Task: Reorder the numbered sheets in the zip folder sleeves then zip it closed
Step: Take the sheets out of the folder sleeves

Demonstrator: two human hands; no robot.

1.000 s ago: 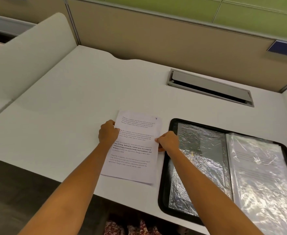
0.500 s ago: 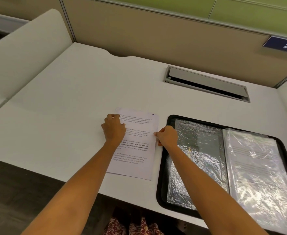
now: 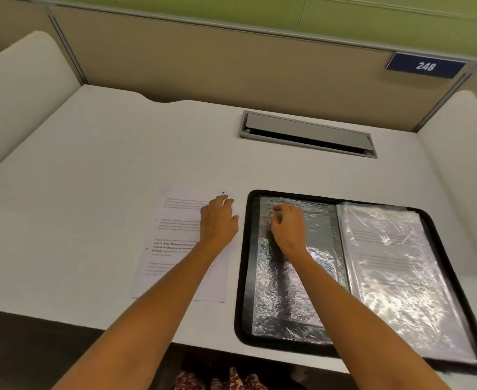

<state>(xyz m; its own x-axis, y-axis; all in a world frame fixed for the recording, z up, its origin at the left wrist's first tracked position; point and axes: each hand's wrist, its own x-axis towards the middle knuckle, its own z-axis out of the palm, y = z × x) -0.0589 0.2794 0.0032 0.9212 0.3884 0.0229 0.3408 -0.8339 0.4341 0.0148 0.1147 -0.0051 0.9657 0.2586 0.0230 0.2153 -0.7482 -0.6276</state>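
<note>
Head view: loose sheet marked 7 lies on the surface just left of the open zip folder, long axis running away from the person, parallel to the left sleeve — left grip rests flat near its top right corner, fingers straight. Right grip sits on that sleeve's upper left, fingers curled, pinching plastic or not I cannot tell; sheet is directly to its left, left grip nearer. Count — one loose sheet, one folder, one empty-looking left sleeve, one filled sleeve stack on the right
</note>
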